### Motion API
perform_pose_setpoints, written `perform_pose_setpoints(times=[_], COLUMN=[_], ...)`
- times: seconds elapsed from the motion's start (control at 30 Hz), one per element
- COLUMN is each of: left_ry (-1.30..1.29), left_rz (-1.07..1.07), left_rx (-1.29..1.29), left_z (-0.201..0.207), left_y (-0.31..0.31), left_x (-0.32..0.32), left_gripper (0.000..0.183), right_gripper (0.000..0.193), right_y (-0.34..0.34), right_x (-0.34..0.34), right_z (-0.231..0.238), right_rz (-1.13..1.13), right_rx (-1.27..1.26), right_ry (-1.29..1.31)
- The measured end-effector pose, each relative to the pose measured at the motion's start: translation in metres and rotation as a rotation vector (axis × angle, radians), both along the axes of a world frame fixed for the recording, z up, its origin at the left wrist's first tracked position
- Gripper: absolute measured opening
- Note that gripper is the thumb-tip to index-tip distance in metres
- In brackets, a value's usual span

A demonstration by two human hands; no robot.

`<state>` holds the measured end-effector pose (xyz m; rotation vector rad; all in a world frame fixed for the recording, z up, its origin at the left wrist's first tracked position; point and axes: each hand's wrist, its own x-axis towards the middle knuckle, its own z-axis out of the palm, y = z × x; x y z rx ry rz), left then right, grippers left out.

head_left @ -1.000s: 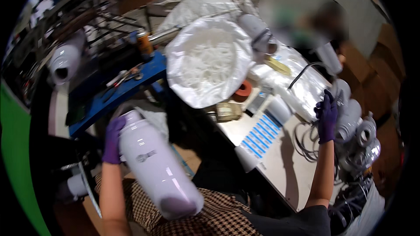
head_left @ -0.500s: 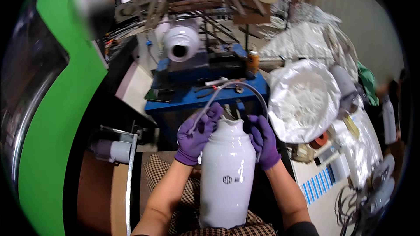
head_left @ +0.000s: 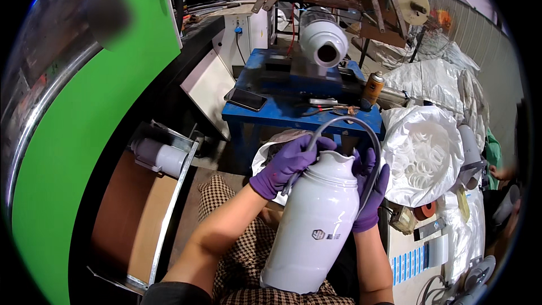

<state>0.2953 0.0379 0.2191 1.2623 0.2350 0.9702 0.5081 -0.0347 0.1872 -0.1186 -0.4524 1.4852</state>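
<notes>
On the pale glossy vessel [head_left: 299, 243] in front of you, you have a small dark hexagonal emblem [head_left: 318, 234] on the side facing up at you, and just to its right a short row of dark characters [head_left: 334, 236], too small and smeared for you to make out. To your right, the sheet [head_left: 409, 265] on the white table carries repeated blue-and-white printed bands, their fine print too small to read. The orange spray can [head_left: 372, 86] beyond the vessel bears printing that you cannot make out either.
</notes>
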Motion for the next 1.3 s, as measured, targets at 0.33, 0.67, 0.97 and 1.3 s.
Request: perform_pose_setpoints(times=[0.33, 0.67, 0.97, 1.3], left_ry=[0.310, 0.103, -0.652, -0.205], left_rz=[0.675, 0.366, -0.198, -0.285], left_rx=[1.363, 1.467, -0.263, -0.359], left_z=[0.091, 0.038, -0.006, -0.014], left_y=[-0.073, -0.044, -0.016, 0.003], left_x=[0.006, -0.001, 0.003, -0.024], left_gripper=[0.014, 0.022, 0.061, 0.063], right_gripper=[0.103, 0.081, 0.046, 0.072], right_y=[-0.004, -0.003, -0.002, 0.004], right_x=[0.027, 0.026, 0.008, 0.014], right_z=[-0.003, 0.016, 0.000, 0.053], right_rz=[0.403, 0.603, 0.088, 0.047], right_rx=[0.080, -0.008, 0.131, 0.373], right_ry=[-0.128, -0.449, -0.678, -0.642])
